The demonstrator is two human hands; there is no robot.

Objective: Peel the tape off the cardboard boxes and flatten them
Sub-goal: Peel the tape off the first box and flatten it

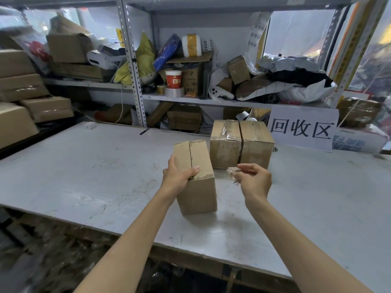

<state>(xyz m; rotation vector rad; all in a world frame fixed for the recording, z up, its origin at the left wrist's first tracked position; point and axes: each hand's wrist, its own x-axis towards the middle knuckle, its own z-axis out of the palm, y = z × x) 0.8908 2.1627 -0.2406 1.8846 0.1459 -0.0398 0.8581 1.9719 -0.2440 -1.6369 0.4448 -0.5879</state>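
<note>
A small brown cardboard box (197, 193) stands on the grey table (84, 170), its top flaps closed with a bare seam between them. My left hand (179, 175) grips its top left edge, thumb lying across the seam. To the right, my right hand (254, 179) pinches a crumpled strip of clear tape (232, 173) just off the box's right side. Behind them sits a larger cardboard box (241, 143) with clear tape wrinkled over its top and a split down its front.
A white sign with black characters (302, 127) leans at the back right of the table. Metal shelves (135, 66) behind hold boxes, tape rolls, bags and a red cup. Stacked cartons (25, 98) crowd the left. Cardboard scraps lie below the table's front edge.
</note>
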